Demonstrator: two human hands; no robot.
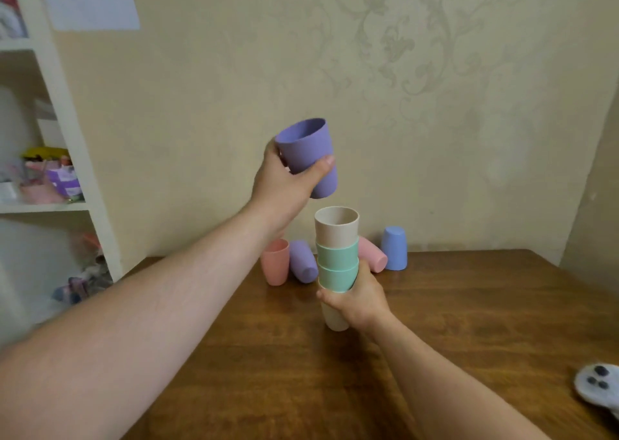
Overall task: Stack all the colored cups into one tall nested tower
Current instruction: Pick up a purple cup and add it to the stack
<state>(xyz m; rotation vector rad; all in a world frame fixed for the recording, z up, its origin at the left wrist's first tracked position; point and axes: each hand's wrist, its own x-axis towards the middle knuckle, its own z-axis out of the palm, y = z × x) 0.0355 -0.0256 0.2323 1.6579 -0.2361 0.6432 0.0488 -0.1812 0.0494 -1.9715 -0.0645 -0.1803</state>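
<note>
My left hand [284, 185] grips a purple cup [310, 153], held upright and slightly tilted in the air, just above and left of a nested stack [336, 258]. The stack has a beige cup on top, two mint green cups under it and a cream cup at the bottom. My right hand [356, 300] wraps around the stack's lower part, which stands on the wooden table [469, 322]. Behind the stack are an upright pink cup [275, 262], a second purple cup [303, 262] lying tilted, another pink cup [372, 253] on its side, and a blue cup [395, 248] standing upside down.
A white and grey controller [599, 387] lies at the table's right edge. A white shelf unit [67, 131] with assorted items stands to the left. A patterned wall runs close behind the table.
</note>
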